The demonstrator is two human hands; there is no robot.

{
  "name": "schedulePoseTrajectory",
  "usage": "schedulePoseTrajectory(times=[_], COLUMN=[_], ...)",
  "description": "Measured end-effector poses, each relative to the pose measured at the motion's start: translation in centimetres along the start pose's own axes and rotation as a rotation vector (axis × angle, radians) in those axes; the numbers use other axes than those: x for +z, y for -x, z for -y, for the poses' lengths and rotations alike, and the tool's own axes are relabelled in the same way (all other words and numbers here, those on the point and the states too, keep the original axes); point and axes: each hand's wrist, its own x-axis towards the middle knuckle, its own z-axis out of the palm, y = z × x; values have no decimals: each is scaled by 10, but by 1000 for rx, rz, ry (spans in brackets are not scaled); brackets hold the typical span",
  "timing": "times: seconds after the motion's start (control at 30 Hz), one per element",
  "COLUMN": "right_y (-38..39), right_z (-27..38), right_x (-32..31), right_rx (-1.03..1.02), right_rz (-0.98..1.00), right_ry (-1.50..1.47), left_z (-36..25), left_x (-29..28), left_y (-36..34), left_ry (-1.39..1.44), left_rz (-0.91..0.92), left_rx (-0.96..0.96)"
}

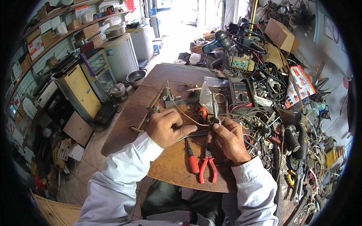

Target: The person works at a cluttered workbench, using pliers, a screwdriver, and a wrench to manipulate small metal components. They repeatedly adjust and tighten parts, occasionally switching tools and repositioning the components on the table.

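From the head camera I look down on a worn brown wooden workbench point(166, 165), and my two hands meet near its middle. My left hand point(166, 128) is curled over a slim dark metal rod point(196, 134) that lies nearly level across the bench, its long axis running left to right from that hand toward the other; the fingers are closed on it, thumb side pointing right. My right hand point(229, 138) pinches a small dark metal fitting point(215, 121) between thumb and forefinger, right where the rod's far end arrives — so the piece sits between the two hands, touching both, a shade nearer the right. A thin pale wire point(184, 113) curves away from the fitting up and to the left, toward a grey metal bracket assembly point(169, 96) farther back on the bench. Just below the hands lie a red-handled screwdriver point(192, 160) and red-handled pliers point(207, 167), both pointing roughly away from me, close under the right wrist but apart from it. To the right the room closes in fast: a dark digital multimeter point(240, 92) stands just beyond the right hand, and past it a dense tangle of cables and tools point(286, 124) covers that whole side. The open ground is to the left and toward me — bare wood runs to the bench's near edge and its left edge, with tiled floor point(86, 158) beyond. I cannot tell how the fitting joins the rod; the fingers hide the joint.
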Motion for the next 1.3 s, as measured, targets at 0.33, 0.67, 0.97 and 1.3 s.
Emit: schedulePoseTrajectory(times=[0.33, 0.67, 0.97, 1.3], right_y=[2, 2, -1, 0], right_z=[-7, 0, -14, -20], right_x=[10, 10, 11, 8], right_rx=[-88, 122, 5, -71], right_rz=[-16, 56, 45, -5], right_ry=[253, 278, 330, 397], left_z=[-3, -5, -8, 1], left_x=[8, 15, 16, 10], left_y=[-5, 5, 5, 2], left_ry=[-328, -307, -369, -346], left_rz=[69, 154, 121, 146], left_rx=[307, 292, 190, 175])
